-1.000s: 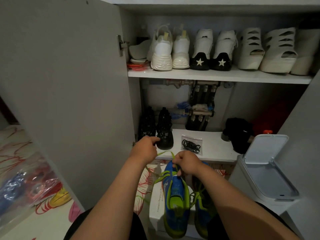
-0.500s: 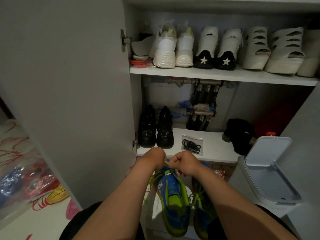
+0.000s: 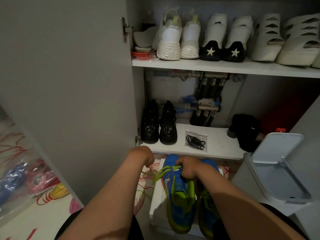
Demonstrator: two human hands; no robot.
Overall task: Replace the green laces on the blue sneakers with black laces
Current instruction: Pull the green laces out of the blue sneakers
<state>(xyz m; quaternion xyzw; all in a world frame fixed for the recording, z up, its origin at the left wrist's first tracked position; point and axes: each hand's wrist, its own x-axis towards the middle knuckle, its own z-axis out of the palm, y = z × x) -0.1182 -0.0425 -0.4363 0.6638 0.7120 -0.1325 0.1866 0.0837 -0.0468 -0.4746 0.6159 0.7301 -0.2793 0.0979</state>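
Two blue sneakers with green trim stand on a white box [image 3: 156, 196] in front of me. On the left sneaker [image 3: 176, 196], my right hand [image 3: 187, 168] grips the tongue area and pinches a loose green lace [image 3: 161, 173]. My left hand [image 3: 144, 156] is curled off to the left of that shoe, pulling a strand of the same lace that trails below it. My right forearm partly hides the right sneaker [image 3: 207, 215]. A clear bag of black laces [image 3: 195, 141] lies on the lower shelf [image 3: 216, 149].
The open cupboard door [image 3: 69, 84] stands at the left. Black shoes [image 3: 158, 125] sit on the lower shelf, with white shoes [image 3: 176, 37] on the shelf above. At the right is a white bin [image 3: 277, 170] with its lid up. A plastic bag [image 3: 22, 181] lies on the patterned floor.
My left hand has moved out to the left, away from the right hand, drawing the green lace out of the left sneaker. My view has tilted down and closer.
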